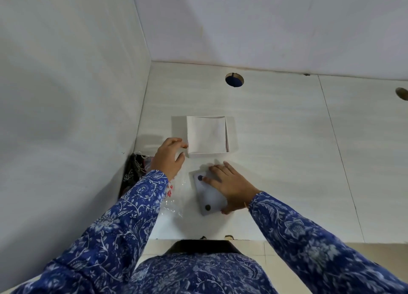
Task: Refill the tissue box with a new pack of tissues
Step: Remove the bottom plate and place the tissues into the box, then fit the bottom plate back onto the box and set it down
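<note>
A white square tissue box (pixel 232 136) stands open on the white counter, and a stack of white tissues (pixel 206 134) fills it to the top. My left hand (pixel 169 157) hovers at the box's near-left corner, fingers spread, its fingertips touching the corner. Nearer to me lies the box's flat white lid (pixel 208 196) with two dark round spots. My right hand (pixel 230 186) lies on the lid, fingers on top and thumb curled under its near edge. A crumpled clear plastic wrapper (pixel 172 202) with red print lies under my left wrist.
A white wall rises on the left and another at the back. The counter (pixel 287 161) has a round hole (pixel 234 79) near the back wall and another (pixel 401 93) at the far right. A black patterned cloth (pixel 134 172) sits in the left corner. The counter's front edge is close to my body.
</note>
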